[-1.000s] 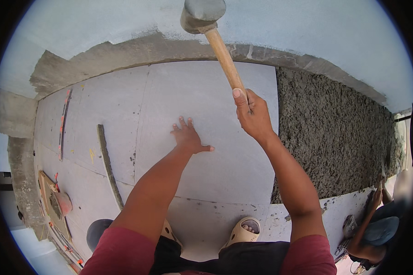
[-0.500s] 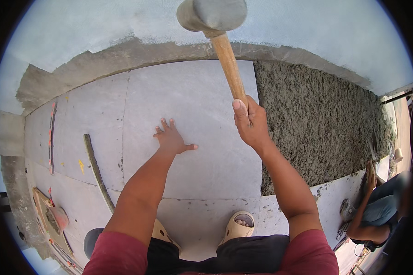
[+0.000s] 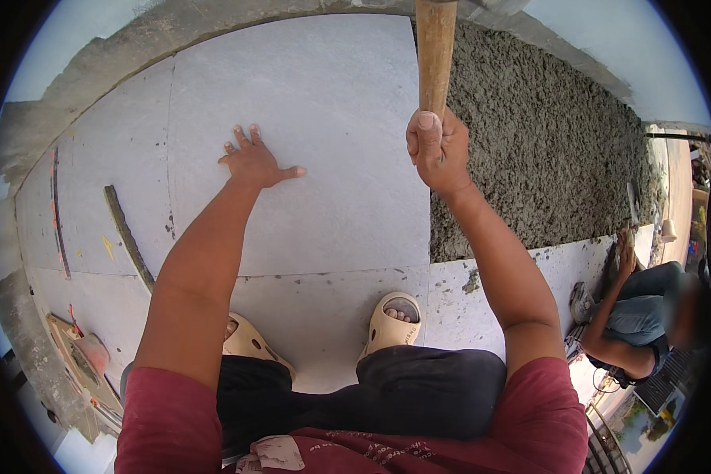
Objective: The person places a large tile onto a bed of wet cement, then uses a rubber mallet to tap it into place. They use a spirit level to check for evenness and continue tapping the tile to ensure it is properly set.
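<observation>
My left hand (image 3: 253, 164) lies on a large grey floor tile (image 3: 316, 213), palm down with fingers spread. My right hand (image 3: 441, 150) is wrapped round the wooden handle of a mallet (image 3: 436, 59), thumb along the grip. The handle points away from me above the tile's right edge; the mallet's head is mostly cut off at the top of the view. Right of that edge spreads a bed of rough, wet grey mortar (image 3: 537, 142).
On the tiles at left lie a mortar-smeared strip (image 3: 126, 237) and a thin red-and-black bar (image 3: 58, 213). A pinkish bucket (image 3: 92, 353) stands beside a board. A co-worker (image 3: 636, 316) crouches at right, a hand by a trowel (image 3: 632, 203). A wall borders the far side.
The view has shifted, so the floor sits higher in it. My right hand has moved rightward over the tile edge, the mallet handle pointing straighter away. My left hand stays on the tile.
</observation>
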Demonstrator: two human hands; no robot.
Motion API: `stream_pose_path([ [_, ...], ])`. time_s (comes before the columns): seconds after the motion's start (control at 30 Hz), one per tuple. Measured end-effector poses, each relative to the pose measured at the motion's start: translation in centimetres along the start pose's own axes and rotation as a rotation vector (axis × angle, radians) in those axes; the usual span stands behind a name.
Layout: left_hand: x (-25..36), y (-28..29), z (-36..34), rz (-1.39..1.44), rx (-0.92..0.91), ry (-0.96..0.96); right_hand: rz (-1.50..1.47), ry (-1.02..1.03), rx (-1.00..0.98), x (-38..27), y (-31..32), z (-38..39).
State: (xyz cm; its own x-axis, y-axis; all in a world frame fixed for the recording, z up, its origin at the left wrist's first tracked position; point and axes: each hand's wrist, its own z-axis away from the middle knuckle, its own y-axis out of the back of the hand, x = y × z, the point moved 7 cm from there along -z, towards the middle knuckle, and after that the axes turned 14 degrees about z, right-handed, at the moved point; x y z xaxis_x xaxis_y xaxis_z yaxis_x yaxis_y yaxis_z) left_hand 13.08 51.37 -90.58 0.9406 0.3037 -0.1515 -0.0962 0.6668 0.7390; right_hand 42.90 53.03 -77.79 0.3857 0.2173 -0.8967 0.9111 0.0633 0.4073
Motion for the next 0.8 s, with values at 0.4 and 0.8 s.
stream_pose_path([
  [0.4,-1.8,-0.8,-0.6,0.019,0.083,0.054,0.063,-0.031,-0.015,-2.4,0.4,-0.4],
  [0.8,-2.6,-1.4,1.4,0.251,0.028,0.047,-0.033,-0.202,-0.099,-5.6,0.4,-4.1],
])
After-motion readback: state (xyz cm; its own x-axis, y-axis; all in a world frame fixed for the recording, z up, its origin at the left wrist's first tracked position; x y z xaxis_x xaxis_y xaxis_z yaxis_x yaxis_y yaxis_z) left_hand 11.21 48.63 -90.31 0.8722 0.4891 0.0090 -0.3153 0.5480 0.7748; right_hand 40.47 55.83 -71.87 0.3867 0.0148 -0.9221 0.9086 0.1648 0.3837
